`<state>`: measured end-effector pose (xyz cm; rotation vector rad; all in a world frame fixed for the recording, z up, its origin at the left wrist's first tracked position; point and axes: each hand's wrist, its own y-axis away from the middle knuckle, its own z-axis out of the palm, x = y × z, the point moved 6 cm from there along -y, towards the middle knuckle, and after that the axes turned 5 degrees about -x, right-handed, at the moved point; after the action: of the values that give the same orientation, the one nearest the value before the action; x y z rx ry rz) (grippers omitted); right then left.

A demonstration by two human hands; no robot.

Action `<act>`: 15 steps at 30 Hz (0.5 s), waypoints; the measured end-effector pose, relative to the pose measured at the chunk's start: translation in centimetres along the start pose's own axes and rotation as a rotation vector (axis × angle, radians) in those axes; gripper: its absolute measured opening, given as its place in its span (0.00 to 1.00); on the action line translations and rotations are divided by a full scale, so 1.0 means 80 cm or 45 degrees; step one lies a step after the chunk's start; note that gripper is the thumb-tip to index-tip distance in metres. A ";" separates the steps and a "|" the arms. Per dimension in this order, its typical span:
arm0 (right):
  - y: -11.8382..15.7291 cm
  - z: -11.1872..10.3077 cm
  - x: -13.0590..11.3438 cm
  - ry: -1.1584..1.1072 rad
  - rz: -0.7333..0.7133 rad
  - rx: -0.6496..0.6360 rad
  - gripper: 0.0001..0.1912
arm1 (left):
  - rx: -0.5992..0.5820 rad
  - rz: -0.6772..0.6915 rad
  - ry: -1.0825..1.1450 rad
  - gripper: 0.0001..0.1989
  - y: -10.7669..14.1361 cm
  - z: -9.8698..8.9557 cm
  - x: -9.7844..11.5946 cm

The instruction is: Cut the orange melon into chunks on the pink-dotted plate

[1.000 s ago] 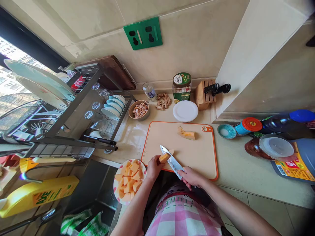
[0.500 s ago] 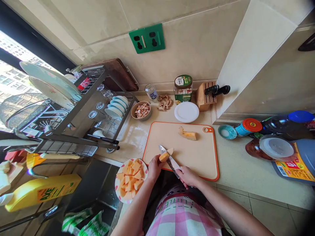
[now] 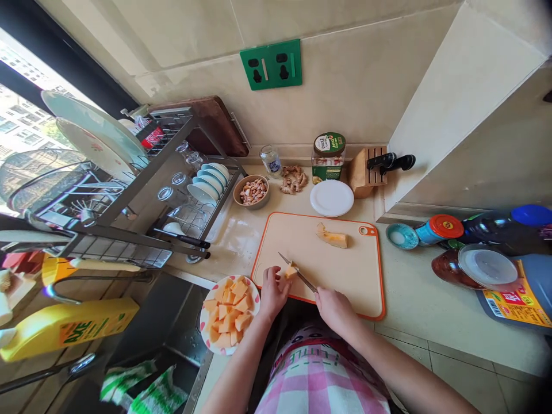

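A small orange melon piece (image 3: 291,270) is at the front left of the cutting board (image 3: 345,287), pinched by the fingers of my left hand (image 3: 276,292). My right hand (image 3: 335,307) is wrapped round the handle of a knife (image 3: 307,280), whose blade crosses the board beside the piece, tip to the upper left. A peeled-off rind strip (image 3: 333,237) lies near the board's back right. Left of my left hand, a plate with a pink-spotted rim (image 3: 205,333) holds several orange melon chunks (image 3: 232,310).
Behind the board are a white plate (image 3: 332,198), ginger (image 3: 294,179), a bowl of garlic (image 3: 252,191) and a knife block (image 3: 360,172). A dish rack (image 3: 146,172) stands left, above the sink (image 3: 181,339). Jars and bottles (image 3: 446,227) line the right side.
The knife blade has turned more edge-on, and the melon piece at my left fingers sits differently and looks shorter. The whole view has shifted slightly.
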<state>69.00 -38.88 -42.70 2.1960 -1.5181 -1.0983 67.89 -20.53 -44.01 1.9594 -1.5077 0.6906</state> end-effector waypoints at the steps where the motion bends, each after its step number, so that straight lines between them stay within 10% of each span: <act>1: 0.002 -0.001 -0.005 0.046 0.010 -0.018 0.17 | -0.024 0.050 0.001 0.17 -0.001 -0.001 0.005; 15: 0.003 0.004 -0.024 0.080 0.073 -0.123 0.16 | -0.086 0.336 -0.170 0.12 -0.007 0.002 0.029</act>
<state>68.27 -37.21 -41.90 2.0902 -1.4611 -1.0521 68.98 -22.16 -42.58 1.8047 -1.8691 0.6176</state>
